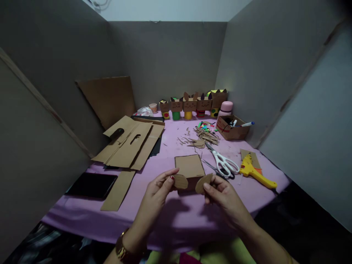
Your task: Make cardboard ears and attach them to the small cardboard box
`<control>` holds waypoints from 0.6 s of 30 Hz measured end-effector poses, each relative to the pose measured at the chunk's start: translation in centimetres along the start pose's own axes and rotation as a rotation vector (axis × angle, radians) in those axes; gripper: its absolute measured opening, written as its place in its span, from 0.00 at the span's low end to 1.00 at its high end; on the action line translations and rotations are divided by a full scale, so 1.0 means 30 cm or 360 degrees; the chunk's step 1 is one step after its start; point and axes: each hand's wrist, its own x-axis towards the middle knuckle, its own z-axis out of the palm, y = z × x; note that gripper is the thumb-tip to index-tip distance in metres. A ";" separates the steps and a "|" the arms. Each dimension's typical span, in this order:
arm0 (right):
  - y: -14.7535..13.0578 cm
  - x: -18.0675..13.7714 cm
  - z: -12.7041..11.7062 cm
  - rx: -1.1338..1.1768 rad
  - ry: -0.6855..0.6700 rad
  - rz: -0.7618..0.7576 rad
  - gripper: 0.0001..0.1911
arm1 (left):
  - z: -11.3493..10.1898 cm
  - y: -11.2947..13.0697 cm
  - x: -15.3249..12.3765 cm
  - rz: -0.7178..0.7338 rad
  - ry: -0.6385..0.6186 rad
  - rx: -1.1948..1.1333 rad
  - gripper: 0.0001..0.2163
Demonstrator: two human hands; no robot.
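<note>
Here, left fingers (pixel 168 183) pinch small rounded cardboard piece (pixel 181 181); right fingers (pixel 213 193) grip pointed cardboard piece (pixel 202 184). Both pieces at near side of cardboard box (pixel 189 165), which sits on lilac surface (pixel 170 146). Right of box: white-handled scissors (pixel 219 158), yellow glue gun (pixel 253 173) farther out. Left: dark phone (pixel 92 185), flat cardboard sheets (pixel 123 152). Beyond: thin cardboard scraps (pixel 207 136), row of eared figures (pixel 189 105).

A pink-covered table (pixel 168 148) is carrying a small cardboard box (pixel 189 165) near its front; white-handled scissors (pixel 219 158) and a yellow glue gun (pixel 255 173) are lying right, a black flat-screen device (pixel 92 185) and cardboard strip (pixel 118 190) left, stacked cardboard sheets (pixel 125 148) behind. Scraps (pixel 207 136) are lying mid-table; eared figures (pixel 189 105) are standing at back, open carton (pixel 227 133) sitting right.
</note>
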 end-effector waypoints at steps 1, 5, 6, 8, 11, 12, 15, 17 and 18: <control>-0.002 0.005 -0.003 -0.0017 0.0001 -0.0018 0.13 | -0.004 0.002 0.007 0.0048 0.0058 0.0091 0.11; -0.020 0.040 -0.024 -0.0117 0.0094 -0.0108 0.15 | -0.023 0.002 0.051 0.0187 0.0197 0.0262 0.09; -0.025 0.051 -0.030 -0.0141 0.0124 -0.0140 0.15 | -0.026 0.002 0.064 0.0208 0.0205 0.0274 0.09; -0.036 0.075 -0.039 -0.0204 0.0165 -0.0209 0.15 | -0.030 0.002 0.088 0.0253 0.0209 0.0311 0.10; -0.046 0.105 -0.044 -0.0300 0.0182 -0.0278 0.15 | -0.027 0.004 0.113 0.0305 0.0177 0.0385 0.10; -0.047 0.112 -0.044 -0.0320 0.0179 -0.0288 0.15 | -0.025 0.004 0.118 0.0316 0.0156 0.0416 0.10; -0.046 0.124 -0.043 -0.0351 0.0171 -0.0301 0.15 | -0.024 0.003 0.127 0.0344 0.0094 0.0520 0.10; -0.044 0.126 -0.042 -0.0368 0.0164 -0.0308 0.15 | -0.025 0.003 0.129 0.0367 0.0062 0.0594 0.10; -0.044 0.125 -0.042 -0.0376 0.0160 -0.0312 0.15 | -0.025 0.003 0.129 0.0381 0.0049 0.0631 0.10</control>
